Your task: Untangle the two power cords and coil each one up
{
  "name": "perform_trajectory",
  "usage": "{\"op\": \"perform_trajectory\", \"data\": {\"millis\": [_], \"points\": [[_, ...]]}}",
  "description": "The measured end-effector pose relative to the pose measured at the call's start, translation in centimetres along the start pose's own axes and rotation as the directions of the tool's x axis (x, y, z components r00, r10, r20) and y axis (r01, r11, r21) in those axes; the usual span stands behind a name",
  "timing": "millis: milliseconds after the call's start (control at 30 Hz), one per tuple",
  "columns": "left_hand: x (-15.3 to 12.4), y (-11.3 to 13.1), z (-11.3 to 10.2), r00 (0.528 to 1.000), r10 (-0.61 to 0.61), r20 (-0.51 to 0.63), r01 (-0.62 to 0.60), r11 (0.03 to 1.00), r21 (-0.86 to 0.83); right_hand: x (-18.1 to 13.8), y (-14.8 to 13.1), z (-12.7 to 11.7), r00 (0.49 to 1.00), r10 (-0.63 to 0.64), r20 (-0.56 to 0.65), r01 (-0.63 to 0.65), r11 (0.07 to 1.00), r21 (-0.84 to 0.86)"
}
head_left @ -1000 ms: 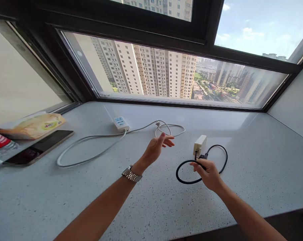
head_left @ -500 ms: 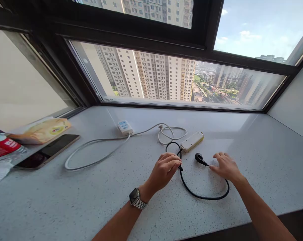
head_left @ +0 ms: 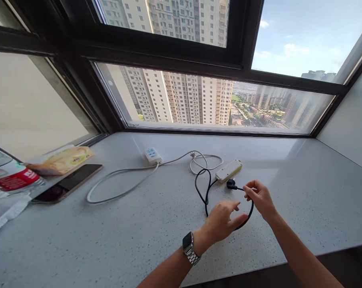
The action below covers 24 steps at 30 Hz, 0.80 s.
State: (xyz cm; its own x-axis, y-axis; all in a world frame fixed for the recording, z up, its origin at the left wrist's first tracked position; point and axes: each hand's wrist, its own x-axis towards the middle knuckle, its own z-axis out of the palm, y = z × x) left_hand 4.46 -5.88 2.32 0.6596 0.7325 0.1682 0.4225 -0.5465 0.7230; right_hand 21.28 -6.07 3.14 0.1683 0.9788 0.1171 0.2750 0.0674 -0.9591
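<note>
A black power cord (head_left: 200, 191) runs from a cream-coloured power strip (head_left: 229, 171), which appears to lie face down, and loops over the speckled white counter. Its black plug (head_left: 231, 184) lies just below the strip. My right hand (head_left: 260, 198) pinches the cord a short way behind the plug. With thumb and forefinger apart, my left hand (head_left: 224, 220) hovers over the lower part of the loop and hides some of it. It appears to hold nothing. A watch (head_left: 189, 246) sits on my left wrist.
Farther left lies a small white power strip (head_left: 153, 156) with a looped white cord (head_left: 92, 196). A phone (head_left: 68, 184), a yellow tissue pack (head_left: 65, 160) and a plastic bottle (head_left: 16, 178) crowd the left end. Windows (head_left: 183, 96) rise behind the counter (head_left: 124, 240).
My left hand has let go of the cord's crossing and moved right and down, opening. My right hand has moved slightly left and closed on the cord. The black loop has become smaller.
</note>
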Motion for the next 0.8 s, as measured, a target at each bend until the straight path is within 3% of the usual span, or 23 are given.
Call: {"op": "perform_trajectory", "data": {"millis": [67, 167, 233, 300, 367, 433, 500, 533, 633, 700, 800], "points": [[0.5, 0.8, 0.4, 0.995, -0.022, 0.094, 0.052, 0.944, -0.326, -0.7, -0.6, 1.1, 0.983, -0.123, -0.133, 0.128, 0.991, 0.034], [1.5, 2.2, 0.0, 0.970, -0.053, 0.235, 0.193, 0.755, -0.626, -1.4, -1.5, 2.1, 0.884, -0.285, -0.372, 0.317, 0.948, 0.029], [2.4, 3.2, -1.3, 0.968, -0.128, 0.217, 0.247, 0.647, -0.721, -1.6, -1.9, 2.7, 0.806, -0.254, -0.536, 0.375, 0.918, 0.130], [3.4, 4.3, -3.2, 0.976, -0.187, 0.112, 0.196, 0.531, -0.825, -2.1, -1.9, 3.8, 0.777, -0.180, -0.604, 0.390, 0.890, 0.236], [4.4, 5.5, -5.5, 0.983, -0.177, 0.050, 0.121, 0.414, -0.902, -2.8, -1.5, 5.5, 0.826, -0.231, -0.514, 0.398, 0.885, 0.242], [5.4, 6.9, -7.9, 0.993, -0.110, 0.052, 0.087, 0.348, -0.933, -3.4, -1.1, 7.6, 0.886, -0.380, -0.266, 0.436, 0.876, 0.203], [6.0, 8.3, -10.5, 0.997, -0.065, 0.046, 0.066, 0.348, -0.935, -3.5, -1.0, 9.5, 0.875, -0.484, -0.025, 0.479, 0.855, 0.198], [6.1, 9.0, -11.8, 0.997, -0.066, 0.030, 0.052, 0.363, -0.930, -3.3, -1.2, 10.2, 0.862, -0.505, 0.039, 0.489, 0.850, 0.198], [5.7, 11.3, -16.3, 0.989, -0.118, -0.087, -0.033, 0.402, -0.915, -1.7, -2.3, 10.5, 0.853, -0.519, 0.058, 0.510, 0.852, 0.119], [4.8, 13.0, -19.4, 0.968, -0.142, -0.206, -0.128, 0.424, -0.896, -0.3, -3.0, 9.6, 0.842, -0.532, 0.088, 0.536, 0.844, -0.023], [3.0, 15.3, -23.5, 0.886, -0.141, -0.442, -0.335, 0.464, -0.820, 1.8, -3.4, 6.9, 0.860, -0.472, 0.194, 0.511, 0.799, -0.316]]}}
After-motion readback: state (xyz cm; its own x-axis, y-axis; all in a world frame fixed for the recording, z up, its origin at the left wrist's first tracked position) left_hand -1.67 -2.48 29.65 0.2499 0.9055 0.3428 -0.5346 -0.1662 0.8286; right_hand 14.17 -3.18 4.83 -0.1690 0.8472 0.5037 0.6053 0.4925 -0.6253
